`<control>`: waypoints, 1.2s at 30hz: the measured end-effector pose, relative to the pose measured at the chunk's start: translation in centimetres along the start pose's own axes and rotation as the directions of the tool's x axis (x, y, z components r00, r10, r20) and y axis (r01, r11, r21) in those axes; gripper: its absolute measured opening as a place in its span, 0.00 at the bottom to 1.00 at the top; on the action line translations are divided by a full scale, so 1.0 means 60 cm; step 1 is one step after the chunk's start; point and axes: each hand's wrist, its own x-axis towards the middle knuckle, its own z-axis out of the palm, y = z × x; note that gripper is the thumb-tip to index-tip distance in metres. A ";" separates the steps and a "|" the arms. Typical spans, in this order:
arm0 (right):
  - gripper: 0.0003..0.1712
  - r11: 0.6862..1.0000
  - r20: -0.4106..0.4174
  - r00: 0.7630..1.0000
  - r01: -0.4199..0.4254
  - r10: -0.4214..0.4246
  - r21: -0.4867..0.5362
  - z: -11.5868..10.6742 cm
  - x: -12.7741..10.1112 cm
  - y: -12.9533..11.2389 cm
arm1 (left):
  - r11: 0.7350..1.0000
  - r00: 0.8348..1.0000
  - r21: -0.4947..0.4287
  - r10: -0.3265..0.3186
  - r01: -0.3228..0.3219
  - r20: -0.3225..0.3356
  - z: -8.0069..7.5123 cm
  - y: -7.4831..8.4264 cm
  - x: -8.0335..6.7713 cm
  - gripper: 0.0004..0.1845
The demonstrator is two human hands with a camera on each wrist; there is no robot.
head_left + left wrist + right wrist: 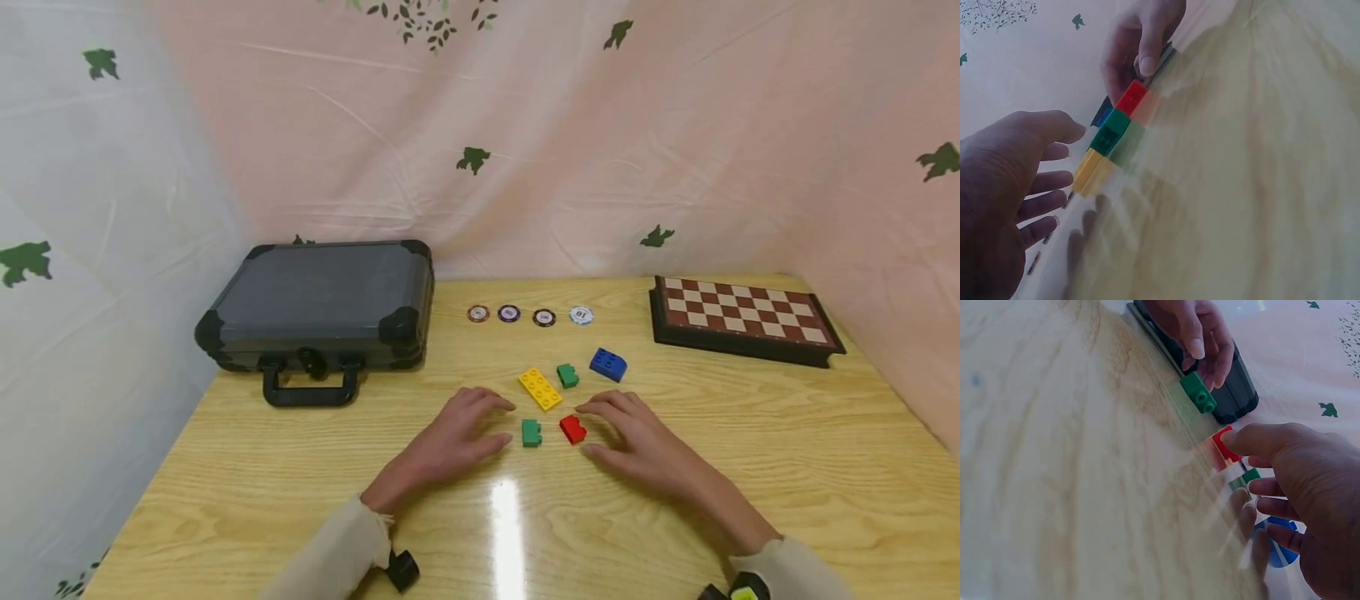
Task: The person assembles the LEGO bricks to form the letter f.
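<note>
Here five bricks [540, 389] and four chips [508, 313] lie before left hand [450, 437] and right hand [637, 437], each grip wide

Legible text: almost none. Four poker chips [529, 315] lie in a row toward the table's far edge; the white chip [581, 315] at the right end carries a mark I read as "10", uncertain. Marks on my other three chips too small to read.
</note>
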 end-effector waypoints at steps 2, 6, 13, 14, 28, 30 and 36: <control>0.26 1.000 -0.001 1.000 0.001 -0.001 0.002 0.001 0.001 0.000 | 1.000 1.000 -0.002 -0.004 0.004 0.017 0.004 0.003 0.003 0.19; 0.26 1.000 -0.009 1.000 0.012 -0.012 -0.002 0.003 0.003 0.000 | 1.000 0.999 0.001 -0.008 0.008 0.048 0.011 0.010 0.008 0.20; 0.25 0.998 -0.024 0.998 0.055 -0.055 -0.014 0.008 0.010 0.001 | 1.000 0.998 -0.001 -0.017 0.017 0.067 0.020 0.016 0.017 0.22; 0.25 0.998 -0.025 0.998 0.057 -0.058 -0.015 0.008 0.011 0.002 | 1.000 0.998 0.001 -0.017 0.017 0.067 0.022 0.016 0.019 0.22; 0.24 0.998 -0.033 0.998 0.057 -0.058 -0.020 0.013 0.014 0.000 | 0.996 0.998 0.092 0.014 -0.021 0.069 0.034 0.017 0.031 0.22; 0.24 0.998 -0.035 0.998 0.060 -0.060 -0.021 0.014 0.014 0.000 | 0.995 0.998 0.094 0.019 -0.026 0.067 0.035 0.016 0.032 0.22; 0.23 0.997 -0.042 0.997 0.071 -0.072 -0.029 0.014 0.017 0.000 | 0.991 0.997 0.115 0.055 -0.061 0.057 0.037 0.015 0.034 0.20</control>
